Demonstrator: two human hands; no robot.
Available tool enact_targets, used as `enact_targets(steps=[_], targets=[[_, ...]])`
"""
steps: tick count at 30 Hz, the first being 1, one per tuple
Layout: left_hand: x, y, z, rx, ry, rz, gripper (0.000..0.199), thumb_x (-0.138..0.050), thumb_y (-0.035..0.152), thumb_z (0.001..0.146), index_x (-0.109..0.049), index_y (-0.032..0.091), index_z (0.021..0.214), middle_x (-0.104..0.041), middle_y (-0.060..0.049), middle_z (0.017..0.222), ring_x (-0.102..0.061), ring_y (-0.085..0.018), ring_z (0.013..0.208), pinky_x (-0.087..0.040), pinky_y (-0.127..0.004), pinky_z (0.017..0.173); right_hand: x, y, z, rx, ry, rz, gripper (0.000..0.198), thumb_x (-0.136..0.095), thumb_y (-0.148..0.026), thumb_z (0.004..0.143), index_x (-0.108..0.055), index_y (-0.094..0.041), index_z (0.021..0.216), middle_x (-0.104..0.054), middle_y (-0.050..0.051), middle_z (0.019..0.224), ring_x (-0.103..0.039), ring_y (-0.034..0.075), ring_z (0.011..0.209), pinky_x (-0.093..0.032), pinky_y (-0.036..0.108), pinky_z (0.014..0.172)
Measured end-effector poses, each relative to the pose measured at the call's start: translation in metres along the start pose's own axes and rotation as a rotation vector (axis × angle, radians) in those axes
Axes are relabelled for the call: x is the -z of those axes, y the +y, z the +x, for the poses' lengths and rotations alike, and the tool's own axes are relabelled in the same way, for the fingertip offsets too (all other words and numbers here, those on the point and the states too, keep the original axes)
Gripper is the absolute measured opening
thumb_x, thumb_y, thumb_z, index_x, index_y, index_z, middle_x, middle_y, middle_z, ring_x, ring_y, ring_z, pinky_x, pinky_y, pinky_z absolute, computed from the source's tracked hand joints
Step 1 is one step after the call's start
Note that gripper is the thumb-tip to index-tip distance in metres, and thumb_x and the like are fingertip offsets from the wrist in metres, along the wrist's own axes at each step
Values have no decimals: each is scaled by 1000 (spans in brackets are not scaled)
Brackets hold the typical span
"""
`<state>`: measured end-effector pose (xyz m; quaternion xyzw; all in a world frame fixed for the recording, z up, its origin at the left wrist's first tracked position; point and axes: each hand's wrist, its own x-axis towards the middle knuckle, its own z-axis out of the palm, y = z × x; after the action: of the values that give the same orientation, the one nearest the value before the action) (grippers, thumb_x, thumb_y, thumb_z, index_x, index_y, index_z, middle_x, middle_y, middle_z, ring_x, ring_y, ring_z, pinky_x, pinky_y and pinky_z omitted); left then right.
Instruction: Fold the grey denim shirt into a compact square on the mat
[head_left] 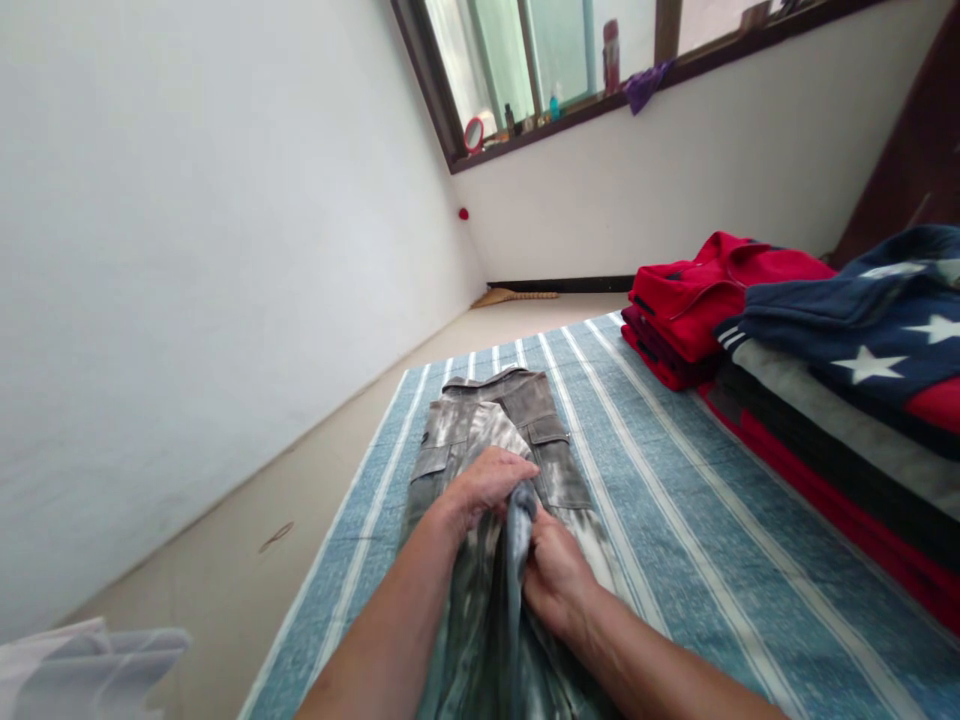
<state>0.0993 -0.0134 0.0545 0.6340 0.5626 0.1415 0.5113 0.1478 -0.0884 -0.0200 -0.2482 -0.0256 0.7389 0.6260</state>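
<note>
A grey-green mottled shirt [555, 475] with a collar and flap pockets lies on a blue, white-striped cloth [675, 520]. Its collar end points away from me, and its near part runs out of the bottom of the view. My left hand [491, 482] grips a raised fold of the shirt from the left, fingers curled over its top. From the right, my right hand [556, 570] closes on the same fold, a little nearer to me. The fold stands up between both hands, and some fingertips are hidden behind the fabric.
On the right stand stacks of folded clothes: a red pile [697, 290] and a taller one topped by a navy star-patterned garment [862, 310]. A white wall [225, 250] rises at left. Pale fabric [90, 670] shows at lower left. A broom [517, 296] lies on the floor beyond.
</note>
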Motion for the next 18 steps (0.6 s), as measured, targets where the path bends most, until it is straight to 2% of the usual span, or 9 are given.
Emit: enact_targets(steps=[3, 6, 10, 14, 18], targets=[[2, -4, 6, 76, -105, -9, 32, -64, 46, 65, -67, 14, 73, -64, -4, 61, -61, -19, 55, -44, -23, 44, 1, 3, -1, -24, -6, 27, 24, -70, -35, 66, -65, -20, 85, -70, 4, 78, -66, 23, 77, -52, 35, 65], [0, -12, 12, 31, -88, 17, 40, -61, 46, 67, -69, 12, 88, -66, -6, 68, -62, -17, 60, -45, -22, 47, 4, 6, -3, -66, 19, 71, 19, -66, -36, 69, -65, -21, 82, -70, 3, 77, -66, 22, 71, -53, 36, 66], [-7, -26, 17, -67, -53, 81, 46, -55, 35, 70, -67, 11, 107, -67, -5, 75, -61, -17, 65, -43, -21, 48, 8, 12, -8, -88, 117, 101, 20, -59, -40, 76, -65, -22, 83, -70, 4, 79, -65, 22, 71, -53, 37, 68], [-17, -41, 22, -205, 20, 184, 45, -52, 26, 70, -67, 10, 109, -63, -1, 67, -58, -16, 62, -43, -24, 54, 14, 17, -17, -104, 130, 22, 24, -55, -43, 78, -65, -23, 87, -70, 7, 83, -66, 25, 77, -53, 40, 64], [-25, -52, 23, -357, 121, 303, 36, -53, 23, 75, -69, 14, 106, -61, 0, 69, -57, -17, 67, -44, -27, 69, 24, 19, -26, -118, 74, -10, 29, -49, -47, 80, -64, -23, 82, -68, 8, 74, -65, 27, 78, -52, 41, 63]])
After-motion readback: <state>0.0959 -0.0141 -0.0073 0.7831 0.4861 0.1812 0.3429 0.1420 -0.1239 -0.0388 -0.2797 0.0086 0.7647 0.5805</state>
